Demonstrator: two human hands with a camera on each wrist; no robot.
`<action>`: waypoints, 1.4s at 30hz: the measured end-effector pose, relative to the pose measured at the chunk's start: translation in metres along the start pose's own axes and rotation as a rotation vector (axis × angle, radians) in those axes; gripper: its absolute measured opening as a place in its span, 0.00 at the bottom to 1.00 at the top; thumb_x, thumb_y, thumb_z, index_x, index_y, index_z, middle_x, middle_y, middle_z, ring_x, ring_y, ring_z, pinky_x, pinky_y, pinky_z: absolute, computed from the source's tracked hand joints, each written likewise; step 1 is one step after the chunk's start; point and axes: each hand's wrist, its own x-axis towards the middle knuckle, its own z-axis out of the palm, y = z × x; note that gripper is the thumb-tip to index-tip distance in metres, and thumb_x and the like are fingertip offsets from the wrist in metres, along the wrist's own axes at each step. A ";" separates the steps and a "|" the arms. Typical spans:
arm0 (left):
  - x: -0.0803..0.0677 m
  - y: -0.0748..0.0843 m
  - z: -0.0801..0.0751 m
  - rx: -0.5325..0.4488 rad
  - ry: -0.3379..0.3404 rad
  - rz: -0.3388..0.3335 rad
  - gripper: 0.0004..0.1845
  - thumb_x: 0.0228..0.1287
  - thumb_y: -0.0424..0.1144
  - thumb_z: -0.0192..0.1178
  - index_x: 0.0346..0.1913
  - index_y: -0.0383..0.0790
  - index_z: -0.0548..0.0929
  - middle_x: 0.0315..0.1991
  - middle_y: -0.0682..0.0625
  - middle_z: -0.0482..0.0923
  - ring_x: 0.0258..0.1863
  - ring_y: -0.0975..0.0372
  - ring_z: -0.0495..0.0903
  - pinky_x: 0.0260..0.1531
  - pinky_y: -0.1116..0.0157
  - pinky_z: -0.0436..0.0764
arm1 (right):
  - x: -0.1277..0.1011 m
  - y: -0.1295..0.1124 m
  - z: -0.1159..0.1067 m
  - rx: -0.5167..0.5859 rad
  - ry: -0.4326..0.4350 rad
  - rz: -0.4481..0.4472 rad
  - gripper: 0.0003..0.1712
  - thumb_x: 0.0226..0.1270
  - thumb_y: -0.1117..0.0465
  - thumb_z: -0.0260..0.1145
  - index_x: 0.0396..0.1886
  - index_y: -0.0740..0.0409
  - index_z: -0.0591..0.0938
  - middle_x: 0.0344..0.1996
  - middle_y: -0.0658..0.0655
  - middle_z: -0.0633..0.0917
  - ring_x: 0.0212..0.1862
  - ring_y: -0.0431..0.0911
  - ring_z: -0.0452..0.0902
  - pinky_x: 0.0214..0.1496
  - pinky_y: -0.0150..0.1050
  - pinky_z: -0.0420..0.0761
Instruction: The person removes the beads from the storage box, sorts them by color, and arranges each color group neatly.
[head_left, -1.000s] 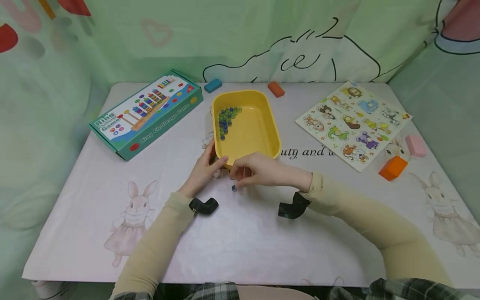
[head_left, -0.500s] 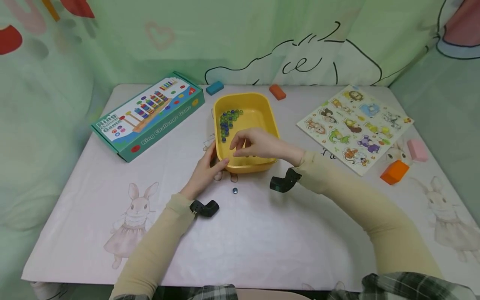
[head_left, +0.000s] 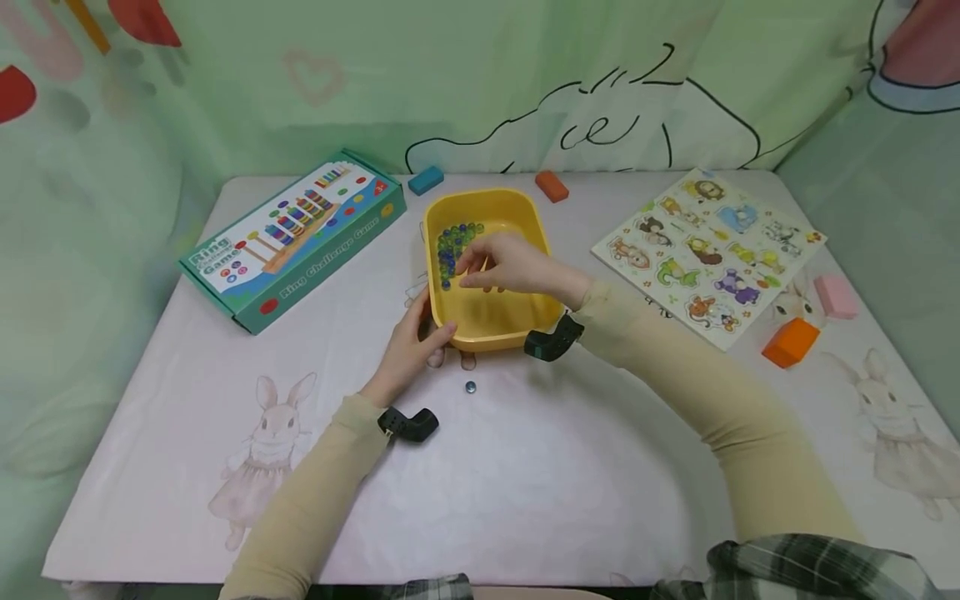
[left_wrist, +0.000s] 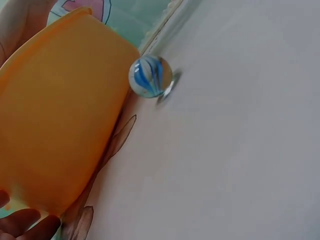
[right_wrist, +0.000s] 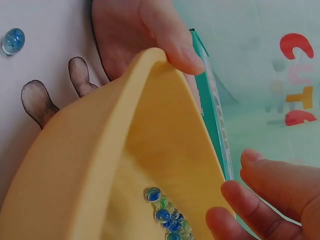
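The side of the box [head_left: 292, 242] reads "Ring Challenge Game", its top "Ring" and "Game", the curtain [right_wrist: 255, 95] "CUT".

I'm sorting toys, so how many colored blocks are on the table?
4: the blue block and red-orange block at the back, the orange block and pink block beside the animal-picture board. Others may be hidden.

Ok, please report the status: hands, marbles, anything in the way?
Left hand holds yellow tray at near-left corner. Right hand over tray, nothing seen in fingers. Marbles grouped along tray's left side; one loose marble on table. No obstacle seen.
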 end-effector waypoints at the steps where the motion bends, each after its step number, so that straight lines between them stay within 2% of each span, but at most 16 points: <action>1: 0.000 0.000 0.000 0.002 0.003 -0.003 0.38 0.65 0.47 0.55 0.73 0.52 0.47 0.72 0.54 0.53 0.71 0.63 0.50 0.70 0.57 0.48 | 0.001 0.000 0.001 -0.001 -0.001 0.002 0.13 0.61 0.59 0.65 0.42 0.61 0.81 0.31 0.56 0.80 0.31 0.52 0.76 0.30 0.32 0.77; 8: -0.002 0.003 0.001 -0.018 0.017 0.032 0.37 0.65 0.43 0.55 0.72 0.45 0.49 0.71 0.49 0.53 0.70 0.59 0.52 0.70 0.55 0.47 | 0.011 -0.001 0.001 -0.007 0.014 0.000 0.10 0.62 0.59 0.64 0.39 0.59 0.81 0.30 0.56 0.80 0.32 0.55 0.77 0.28 0.32 0.75; 13: -0.001 0.002 0.001 -0.022 0.017 0.048 0.37 0.65 0.42 0.55 0.72 0.45 0.49 0.70 0.49 0.55 0.69 0.60 0.54 0.70 0.56 0.49 | 0.021 0.001 0.000 -0.036 0.025 0.025 0.09 0.62 0.58 0.64 0.39 0.58 0.81 0.32 0.56 0.80 0.33 0.53 0.76 0.30 0.32 0.74; 21: -0.001 0.001 -0.001 -0.017 0.019 0.060 0.38 0.65 0.45 0.55 0.72 0.46 0.50 0.68 0.49 0.58 0.66 0.59 0.58 0.69 0.56 0.51 | 0.039 0.007 0.006 -0.043 -0.011 0.056 0.09 0.63 0.59 0.63 0.40 0.58 0.81 0.31 0.55 0.79 0.31 0.49 0.74 0.31 0.32 0.74; 26: -0.001 -0.001 0.000 -0.072 -0.011 0.089 0.37 0.65 0.45 0.55 0.72 0.47 0.50 0.67 0.47 0.60 0.62 0.58 0.62 0.66 0.56 0.57 | 0.049 0.016 0.011 -0.070 -0.067 0.051 0.09 0.62 0.61 0.64 0.41 0.58 0.81 0.32 0.55 0.79 0.32 0.47 0.72 0.33 0.32 0.73; 34: -0.003 0.006 0.000 -0.069 -0.031 0.058 0.38 0.65 0.42 0.55 0.73 0.46 0.48 0.69 0.45 0.56 0.65 0.56 0.59 0.68 0.57 0.54 | 0.062 0.023 0.021 -0.178 -0.134 0.066 0.10 0.60 0.61 0.65 0.43 0.55 0.82 0.37 0.55 0.81 0.40 0.47 0.71 0.47 0.36 0.73; 38: -0.003 0.002 0.000 -0.075 -0.030 0.070 0.37 0.65 0.44 0.55 0.73 0.49 0.48 0.68 0.47 0.57 0.64 0.57 0.61 0.66 0.56 0.57 | 0.064 0.020 0.027 -0.230 -0.149 0.061 0.12 0.60 0.61 0.66 0.44 0.56 0.82 0.41 0.54 0.82 0.43 0.47 0.72 0.53 0.38 0.73; 42: -0.002 0.002 0.000 -0.062 -0.013 0.089 0.38 0.65 0.45 0.55 0.73 0.48 0.49 0.68 0.47 0.58 0.64 0.59 0.61 0.66 0.58 0.58 | 0.066 0.017 0.029 -0.279 -0.153 0.055 0.11 0.60 0.61 0.66 0.43 0.55 0.82 0.42 0.54 0.82 0.44 0.47 0.73 0.54 0.38 0.74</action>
